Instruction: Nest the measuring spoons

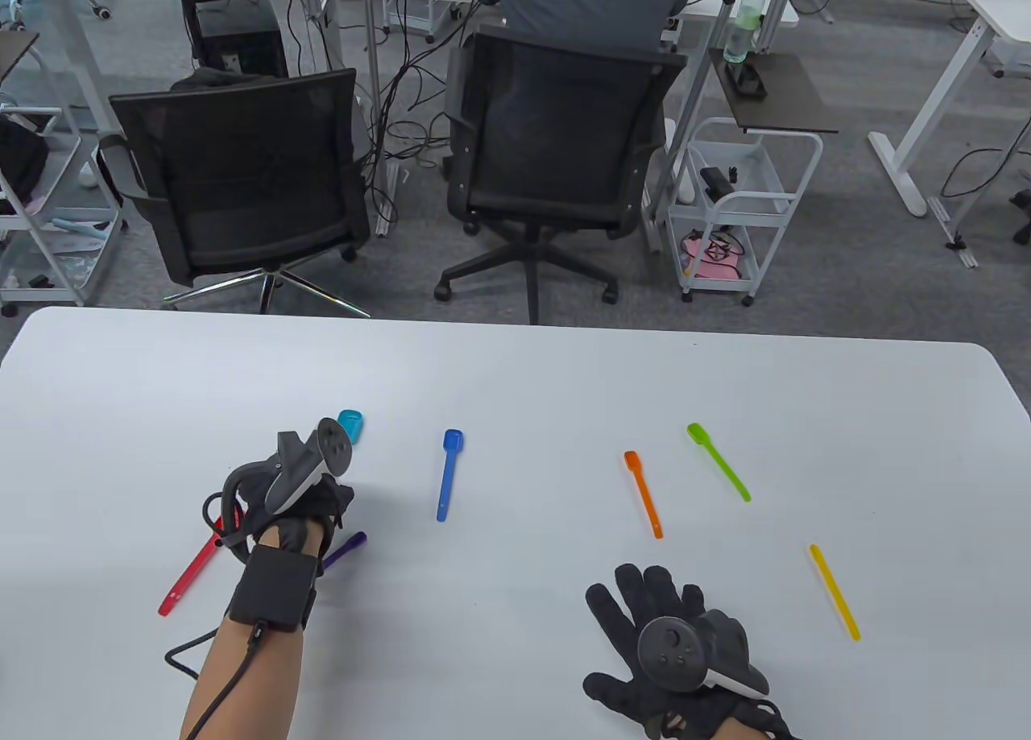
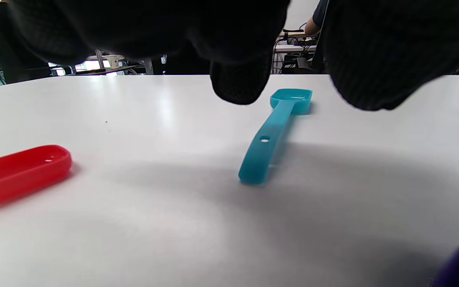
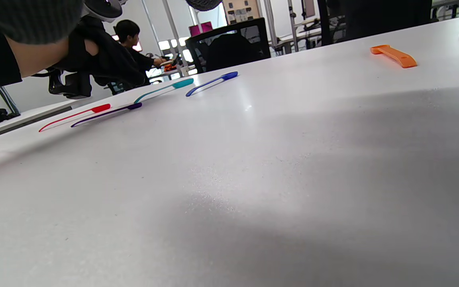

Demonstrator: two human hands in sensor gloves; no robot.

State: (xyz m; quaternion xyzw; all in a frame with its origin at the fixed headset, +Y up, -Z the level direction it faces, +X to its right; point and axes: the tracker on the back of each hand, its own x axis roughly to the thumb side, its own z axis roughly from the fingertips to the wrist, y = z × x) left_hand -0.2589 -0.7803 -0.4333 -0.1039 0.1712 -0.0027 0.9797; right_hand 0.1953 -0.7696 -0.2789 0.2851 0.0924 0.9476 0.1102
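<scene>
While the left hand (image 1: 302, 494) hovers over the teal spoon (image 2: 271, 133), its fingers (image 2: 237, 85) hang just above the handle, spread and gripping nothing. Red spoon (image 1: 193, 567) and purple spoon (image 1: 346, 548) lie beside that wrist. Right hand (image 1: 676, 659) rests flat on the bench (image 1: 515, 370), fingers splayed. Blue spoon (image 1: 448, 474), orange spoon (image 1: 643, 494), green spoon (image 1: 718, 462) and yellow spoon (image 1: 834, 592) lie apart.

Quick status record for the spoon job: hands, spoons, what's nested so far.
left hand: above the teal spoon, fingers not touching it
right hand: flat on the table, fingers spread, holding nothing
beside left hand: red spoon, purple spoon
centre: blue spoon
right side: orange spoon, green spoon, yellow spoon
nested: none, all seven lie apart
</scene>
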